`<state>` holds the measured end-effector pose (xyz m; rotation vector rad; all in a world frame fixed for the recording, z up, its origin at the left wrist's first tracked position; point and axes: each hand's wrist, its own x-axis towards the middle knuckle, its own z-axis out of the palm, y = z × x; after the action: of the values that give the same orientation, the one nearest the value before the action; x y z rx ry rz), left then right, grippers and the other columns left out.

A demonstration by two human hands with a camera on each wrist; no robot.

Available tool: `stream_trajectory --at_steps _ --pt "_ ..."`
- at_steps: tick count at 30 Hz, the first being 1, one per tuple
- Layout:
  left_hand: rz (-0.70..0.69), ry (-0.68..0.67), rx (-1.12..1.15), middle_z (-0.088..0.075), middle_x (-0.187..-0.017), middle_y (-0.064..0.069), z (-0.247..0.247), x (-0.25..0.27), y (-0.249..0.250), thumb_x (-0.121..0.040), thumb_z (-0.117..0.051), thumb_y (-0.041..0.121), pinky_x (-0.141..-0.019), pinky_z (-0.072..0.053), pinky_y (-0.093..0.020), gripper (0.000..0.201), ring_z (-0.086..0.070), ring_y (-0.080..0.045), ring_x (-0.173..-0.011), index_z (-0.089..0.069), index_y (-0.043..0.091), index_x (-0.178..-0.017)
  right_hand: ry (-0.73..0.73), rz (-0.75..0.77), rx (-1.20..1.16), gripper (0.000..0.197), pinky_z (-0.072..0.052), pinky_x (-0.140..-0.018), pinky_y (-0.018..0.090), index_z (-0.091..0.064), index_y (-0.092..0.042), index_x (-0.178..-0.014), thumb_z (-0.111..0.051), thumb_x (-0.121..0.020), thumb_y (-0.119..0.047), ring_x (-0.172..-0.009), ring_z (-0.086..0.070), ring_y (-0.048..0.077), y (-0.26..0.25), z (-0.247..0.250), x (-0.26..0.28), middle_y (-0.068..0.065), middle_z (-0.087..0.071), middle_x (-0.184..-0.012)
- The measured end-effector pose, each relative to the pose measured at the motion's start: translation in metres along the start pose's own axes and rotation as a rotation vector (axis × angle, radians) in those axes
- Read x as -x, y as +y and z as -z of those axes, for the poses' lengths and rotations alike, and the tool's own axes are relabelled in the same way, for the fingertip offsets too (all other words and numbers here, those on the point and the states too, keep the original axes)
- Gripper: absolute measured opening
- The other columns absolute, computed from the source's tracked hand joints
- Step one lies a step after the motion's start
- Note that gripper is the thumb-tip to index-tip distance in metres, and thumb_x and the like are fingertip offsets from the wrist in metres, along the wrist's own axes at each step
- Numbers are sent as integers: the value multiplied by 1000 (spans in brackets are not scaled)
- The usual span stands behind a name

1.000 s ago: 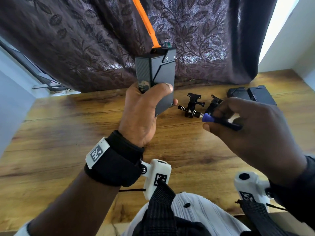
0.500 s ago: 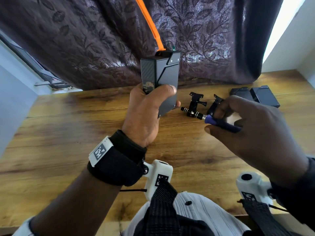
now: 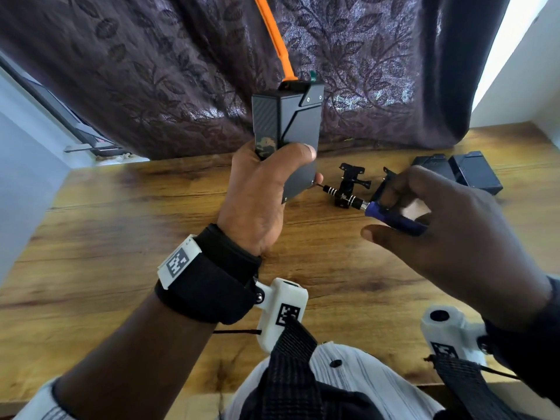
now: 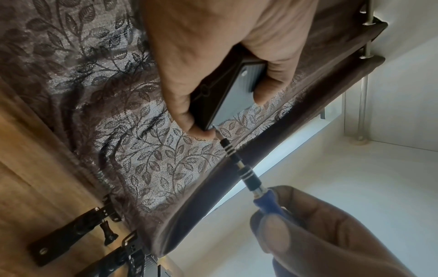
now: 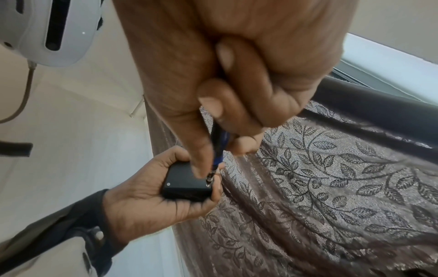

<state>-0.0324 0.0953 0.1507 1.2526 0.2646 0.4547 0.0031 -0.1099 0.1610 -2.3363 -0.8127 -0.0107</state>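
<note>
– Box (image 3: 297,122): where is it?
– Up off the table (image 3: 136,237), upright in front of the curtain (image 3: 151,71). The left hand (image 3: 260,192) grips its lower half, thumb across the front, fingers wrapped round the back.
– And the right hand (image 3: 448,225)?
– It pinches the screwdriver (image 3: 391,218) by the blue handle, thumb and fingertips closed on it. The shaft slants up to the left, and the tip sits at the box's lower right corner, just beside a left fingertip.
– What's the orange thing?
– A strap (image 3: 272,34), running up from the box's top, across the curtain.
– Anything on the table?
– A black mount (image 3: 351,183) behind the shaft, and two black packs (image 3: 472,174) side by side further right, near the curtain's hem. A bracket (image 3: 382,187) lies partly hidden by the right hand.
</note>
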Motion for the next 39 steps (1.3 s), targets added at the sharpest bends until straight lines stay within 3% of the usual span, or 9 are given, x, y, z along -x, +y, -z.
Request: stream_trajectory --at_steps 6,10,15,18,20,22,24,31,39 --pt "-6 -20 16 -61 -86 -7 -2 1 -2 -78 -66 4 -72 -53 -48 10 -56 -33 -88 -67 9 -86 40 -1 -8 18 -51 -54 31 -68 -32 -74 -68 -82 -49 -56 -60 5 -5 5 1 -14 -64 -62" --pt "-13 -29 10 -61 -84 -6 -1 1 -3 -78 -66 4 -72 -52 -49 9 -56 -34 -86 -68 10 -84 6 -21 -60 42 -43 -50 19 -53 -35 -54 -59 -95 -40 -47 -56 6 -4 3 -1 -14 -58 -49" --pt "-18 -26 -13 -59 -88 -11 0 0 -3 -78 -67 6 -70 -53 -46 12 -56 -39 -87 -64 5 -89 -78 -69 -83 25 -47 -59 17 -62 -34 -83 -73 -76 -56 -60 -62 -1 -1 0 -2 -13 -68 -66" --pt "-15 -25 5 -60 -89 -10 -1 0 -1 -78 -66 6 -70 -53 -46 12 -56 -37 -88 -66 8 -90 -20 -76 -56 28 -44 -67 14 -59 -36 -82 -82 -68 -46 -75 -61 -5 4 0 -3 -21 -65 -80" --pt "-12 -30 12 -60 -89 -9 -2 -1 -2 -78 -66 5 -71 -53 -47 11 -56 -35 -88 -66 8 -89 16 -96 -52 21 -42 -63 12 -63 -35 -78 -81 -72 -44 -72 -61 -3 3 1 -3 -20 -65 -74" --pt "-11 -32 11 -61 -87 -8 -2 -1 -2 -78 -66 5 -73 -53 -48 11 -57 -34 -87 -65 7 -88 12 -96 -61 17 -50 -57 29 -65 -33 -75 -76 -78 -46 -60 -61 5 0 1 -3 -13 -66 -65" --pt "-12 -31 3 -62 -85 -6 -1 -2 -2 -78 -67 5 -75 -52 -50 11 -57 -33 -86 -65 7 -89 -28 -79 -93 21 -48 -49 32 -64 -32 -70 -69 -85 -47 -47 -56 9 -2 0 -3 -8 -64 -57" --pt "-16 -42 -23 -62 -87 -4 8 -9 -1 -82 -67 7 -76 -54 -51 9 -58 -31 -87 -68 12 -90 -215 -103 -243 31 -35 -39 16 -67 -23 -79 -50 -102 -32 -35 -50 9 1 -5 -11 2 -68 -60" --pt "124 35 62 -65 -96 -7 14 -5 -15 -93 -70 7 -73 -59 -46 10 -61 -31 -94 -68 12 -102 -289 -86 -178 21 -36 -42 15 -64 -36 -84 -50 -99 -38 -39 -53 5 0 -1 -5 -3 -67 -61"
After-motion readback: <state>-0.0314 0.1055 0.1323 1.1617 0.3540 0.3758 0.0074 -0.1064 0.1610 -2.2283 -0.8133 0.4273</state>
